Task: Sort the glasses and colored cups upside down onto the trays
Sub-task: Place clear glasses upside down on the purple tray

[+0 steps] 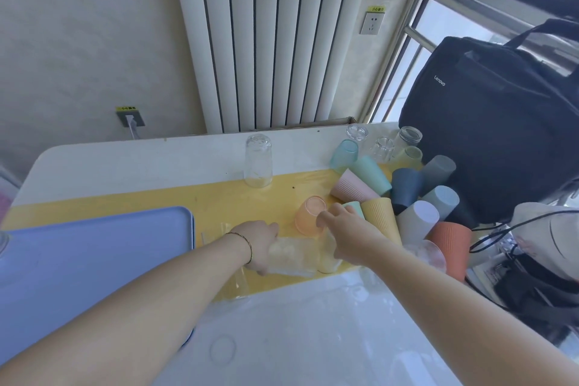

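My left hand [260, 240] is closed around a clear glass [293, 255] that lies on its side on the yellow mat [175, 200]. My right hand [346, 230] arches over a second clear glass [329, 260]. Its fingertips touch a peach cup [308, 218], and I cannot tell whether it grips either one. A blue tray [94, 260] lies to the left and a white glossy tray [313, 338] lies near me. One clear glass [258, 163] stands upside down at the mat's far edge. Several colored cups [407, 188] are heaped to the right, with more glasses [383, 147] behind them.
A black laptop bag [488, 128] stands at the table's right end behind the cups, with cables and other bags [539, 260] below it. A white radiator [266, 41] and the wall run along the table's far edge. Another glass [429, 252] lies by the red-orange cup [451, 244].
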